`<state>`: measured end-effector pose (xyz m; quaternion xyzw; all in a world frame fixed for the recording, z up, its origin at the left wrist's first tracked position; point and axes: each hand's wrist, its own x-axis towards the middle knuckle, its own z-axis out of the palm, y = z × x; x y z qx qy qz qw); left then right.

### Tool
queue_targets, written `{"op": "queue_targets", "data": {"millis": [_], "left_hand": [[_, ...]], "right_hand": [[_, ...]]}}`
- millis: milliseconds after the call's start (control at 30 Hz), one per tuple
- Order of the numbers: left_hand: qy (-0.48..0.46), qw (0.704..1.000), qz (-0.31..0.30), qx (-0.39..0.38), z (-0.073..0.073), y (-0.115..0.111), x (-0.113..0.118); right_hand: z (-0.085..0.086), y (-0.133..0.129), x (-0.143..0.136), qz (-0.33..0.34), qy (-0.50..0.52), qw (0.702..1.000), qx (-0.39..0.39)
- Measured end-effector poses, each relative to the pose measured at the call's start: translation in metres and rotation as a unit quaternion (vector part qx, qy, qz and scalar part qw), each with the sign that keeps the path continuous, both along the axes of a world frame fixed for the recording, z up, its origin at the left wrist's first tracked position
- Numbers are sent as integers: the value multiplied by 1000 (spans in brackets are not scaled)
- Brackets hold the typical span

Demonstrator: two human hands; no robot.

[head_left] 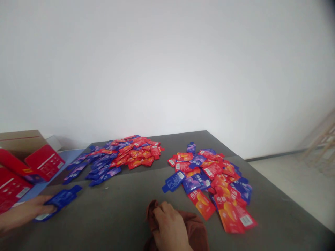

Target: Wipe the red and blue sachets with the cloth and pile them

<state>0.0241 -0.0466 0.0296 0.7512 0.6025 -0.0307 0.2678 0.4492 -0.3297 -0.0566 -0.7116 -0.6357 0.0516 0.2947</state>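
Observation:
At the lower left, my left hand [28, 211] is closed on a blue pouch [64, 198], its narrow spout end pointing right. My right hand [169, 225] is at the bottom middle, its fingers curled into a brown cloth [195, 228] bunched on the table. Right of the cloth, a heap of red and blue pouches [213, 167] spreads over the tabletop, some showing orange fruit pictures. One blue pouch [173, 181] lies at that heap's left edge. A second, denser pile of red and blue pouches [123, 155] covers the far left part of the table.
The dark grey table [125, 202] stands against a white wall [167, 69]. An opened red cardboard box [44, 162] is at the left on a blue surface [70, 156]. Beyond the table's right edge there is pale floor [285, 170] and a wooden frame [321, 144].

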Motion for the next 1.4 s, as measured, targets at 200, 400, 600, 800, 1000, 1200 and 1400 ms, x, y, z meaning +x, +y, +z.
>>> {"op": "queue_targets", "data": {"millis": [200,400,600,800,1000,1200,1400], "left_hand": [[-133,977,8,-166,23,-79,116],[-175,933,-180,-257,9,-133,232],[-272,869,-317,-264,-39,-174,320],[-348,874,-299,-162,-66,-188,337],[-264,900,-291,-187,-56,-190,333],[-252,900,-230,-272,-49,-196,327],[-318,892,-160,-279,-55,-202,300]], "right_hand": [[13,-7,9,32,39,999,18],[39,-42,13,67,64,995,35],[56,-60,25,28,-7,999,23],[48,-32,40,14,-64,997,-40],[40,-18,57,-4,-77,991,-109],[27,-13,60,-83,-85,982,-146],[18,-6,50,-174,-77,973,-132]]}}
